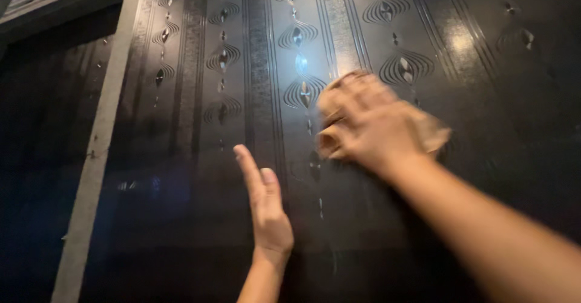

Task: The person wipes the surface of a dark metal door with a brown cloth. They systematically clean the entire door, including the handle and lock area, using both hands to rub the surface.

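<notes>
A tall dark panel point(375, 31) with glossy oval ornaments and fine vertical lines fills the view. My right hand point(363, 124) presses a tan cloth point(433, 135) flat against the panel near its middle; the hand is blurred. My left hand point(266, 203) rests flat on the panel lower down and to the left, fingers straight and together, holding nothing.
A pale vertical strip point(100, 140) runs along the panel's left edge. Beyond it lies a darker recessed surface point(42, 127). A bright reflection point(460, 40) shines on the panel's upper right.
</notes>
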